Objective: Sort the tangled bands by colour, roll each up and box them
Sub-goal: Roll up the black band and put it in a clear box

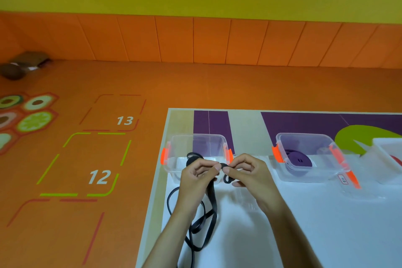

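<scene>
A long black band (203, 222) trails in loose loops over the white table sheet (304, 224) toward the near edge. My left hand (195, 177) and my right hand (248, 172) both pinch the band's upper end between thumb and fingers, a small curl of it showing between them. Just behind my hands stands a clear plastic box (196, 143) with orange latches; another piece of black band shows at its front wall. To the right, a second clear box (309, 156) holds a rolled purple band (299, 159).
A third container (389, 159) shows partly at the right edge, with something red in it. A clear lid (359, 191) lies by the second box. The table's left edge borders an orange floor with numbered squares. A brown object (21, 64) lies far left by the wall.
</scene>
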